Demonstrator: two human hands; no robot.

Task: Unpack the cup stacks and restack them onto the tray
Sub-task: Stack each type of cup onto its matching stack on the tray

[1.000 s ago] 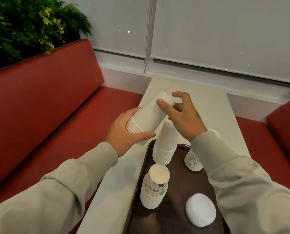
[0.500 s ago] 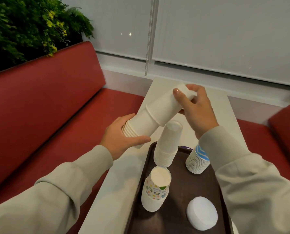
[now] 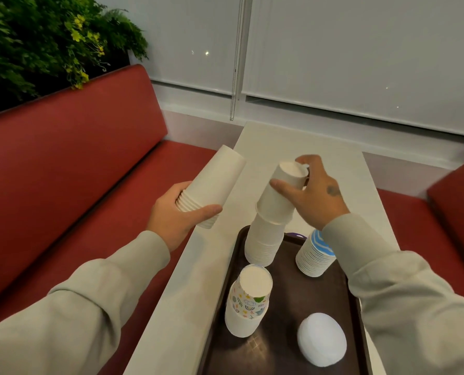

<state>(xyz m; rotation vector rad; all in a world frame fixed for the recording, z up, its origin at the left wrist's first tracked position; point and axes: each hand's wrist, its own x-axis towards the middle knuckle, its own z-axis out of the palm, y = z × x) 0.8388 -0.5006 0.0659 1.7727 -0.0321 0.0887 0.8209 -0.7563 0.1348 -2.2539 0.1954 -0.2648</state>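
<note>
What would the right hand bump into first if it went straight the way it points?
With its cup, the right hand likely meets the white cup stack in the left hand; depth unclear.

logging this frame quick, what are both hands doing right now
Left hand: holding a tilted stack of white cups.
Right hand: gripping the top of the tall white stack on the tray.

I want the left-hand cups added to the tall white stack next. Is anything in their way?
Yes: the right hand grips the top of the tall white stack, covering it. Between that stack and the held cups in the left hand, nothing shows.
</note>
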